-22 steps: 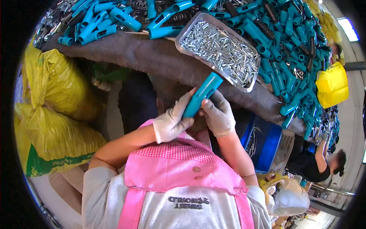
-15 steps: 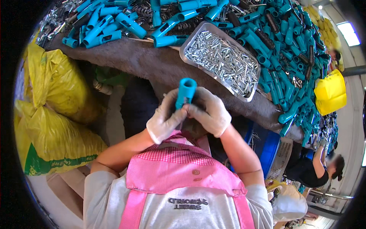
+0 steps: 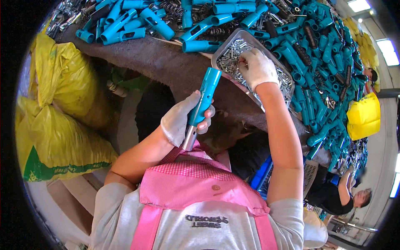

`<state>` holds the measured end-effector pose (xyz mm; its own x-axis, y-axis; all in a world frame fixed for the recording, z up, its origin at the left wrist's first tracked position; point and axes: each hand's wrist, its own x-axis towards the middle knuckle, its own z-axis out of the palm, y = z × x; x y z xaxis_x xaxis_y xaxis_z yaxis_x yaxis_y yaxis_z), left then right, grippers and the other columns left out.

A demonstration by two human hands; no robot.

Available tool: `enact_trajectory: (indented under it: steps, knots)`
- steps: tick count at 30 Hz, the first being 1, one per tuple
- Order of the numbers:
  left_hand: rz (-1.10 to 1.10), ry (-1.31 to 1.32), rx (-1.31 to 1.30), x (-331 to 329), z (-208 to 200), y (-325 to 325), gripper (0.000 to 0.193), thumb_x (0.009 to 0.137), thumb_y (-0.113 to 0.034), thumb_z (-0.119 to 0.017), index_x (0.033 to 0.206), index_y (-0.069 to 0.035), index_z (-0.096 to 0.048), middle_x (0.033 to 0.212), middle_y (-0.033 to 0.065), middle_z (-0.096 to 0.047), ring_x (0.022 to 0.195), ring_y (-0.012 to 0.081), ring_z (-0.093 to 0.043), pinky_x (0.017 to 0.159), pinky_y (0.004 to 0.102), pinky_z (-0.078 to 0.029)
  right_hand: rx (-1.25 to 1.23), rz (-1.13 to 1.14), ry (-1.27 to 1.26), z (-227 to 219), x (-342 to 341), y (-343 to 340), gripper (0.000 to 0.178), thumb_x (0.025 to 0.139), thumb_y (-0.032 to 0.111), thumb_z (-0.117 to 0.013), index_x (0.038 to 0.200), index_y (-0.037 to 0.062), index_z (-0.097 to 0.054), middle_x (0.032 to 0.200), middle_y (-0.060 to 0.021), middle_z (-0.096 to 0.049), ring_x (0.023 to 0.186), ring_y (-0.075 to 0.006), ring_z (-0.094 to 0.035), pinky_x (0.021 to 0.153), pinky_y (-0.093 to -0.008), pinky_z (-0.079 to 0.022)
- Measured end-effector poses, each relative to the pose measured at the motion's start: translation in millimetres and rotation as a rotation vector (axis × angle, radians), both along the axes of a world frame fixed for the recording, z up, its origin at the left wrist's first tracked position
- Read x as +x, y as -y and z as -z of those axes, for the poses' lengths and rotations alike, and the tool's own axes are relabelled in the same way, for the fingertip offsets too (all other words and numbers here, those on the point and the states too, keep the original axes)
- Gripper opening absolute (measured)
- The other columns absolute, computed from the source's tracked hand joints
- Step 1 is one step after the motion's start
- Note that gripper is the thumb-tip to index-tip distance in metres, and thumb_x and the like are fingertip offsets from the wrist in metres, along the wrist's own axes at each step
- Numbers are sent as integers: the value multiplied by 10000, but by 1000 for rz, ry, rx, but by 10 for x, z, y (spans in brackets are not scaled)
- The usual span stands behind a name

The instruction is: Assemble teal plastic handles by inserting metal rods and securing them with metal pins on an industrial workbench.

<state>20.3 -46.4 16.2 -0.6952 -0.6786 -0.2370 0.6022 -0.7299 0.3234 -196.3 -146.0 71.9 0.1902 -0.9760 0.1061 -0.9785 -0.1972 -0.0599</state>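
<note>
My left hand [image 3: 182, 114], in a pale glove with bare fingertips, is closed round a teal tubular handle [image 3: 204, 98]. The handle tilts up and away from me, and a shiny metal tube [image 3: 190, 137] sticks out of its lower end. My gloved right hand [image 3: 258, 69] reaches into a metal tray [image 3: 215, 59] of small silver pins [image 3: 229, 58]. Its fingers are curled together over the pins, and whatever is between them is hidden.
Teal handles [image 3: 291, 54] lie heaped behind and right of the tray, with dark springs [image 3: 310, 35] among them. Yellow sacks [image 3: 66, 133] stand at left. A blue crate [image 3: 261, 177] is below my right arm. Another person [image 3: 335, 193] works at far right.
My right hand has left the handle and moved up and right into the tray. My left hand keeps the handle, now tilted so its side and the metal tube show.
</note>
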Motion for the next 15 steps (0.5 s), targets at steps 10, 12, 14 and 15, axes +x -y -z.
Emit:
enact_trajectory:
  steps: [10,12,14,15]
  knots:
    - [53,109,89,-60,2,14,408,963,-413,-417,1109,-45,-515,830,55,-563,660,135,-523,545,258,-429,165,56,-300,-4,-24,257,190,723,199,-595,867,100,-671,921,-168,-648,916,-337,-607,803,-423,-479]
    - [38,125,63,-42,4,1,409,960,-414,-424,1110,-46,-521,831,53,-569,664,133,-533,556,264,-445,81,52,-201,-132,48,104,195,738,241,-587,858,111,-669,894,-150,-651,885,-341,-607,785,-420,-488]
    - [-17,206,22,-36,-6,-23,383,961,-395,-433,1103,-52,-526,831,59,-588,663,138,-555,563,283,-476,-97,15,-11,-181,25,-89,204,764,236,-613,886,75,-649,815,-117,-657,771,-275,-639,713,-363,-504]
    - [-18,201,23,-53,-11,-27,383,961,-395,-433,1103,-52,-526,831,59,-588,663,138,-555,563,283,-476,-97,-7,283,-135,-13,-205,188,769,190,-635,895,51,-641,803,-90,-656,741,-208,-634,684,-315,-497]
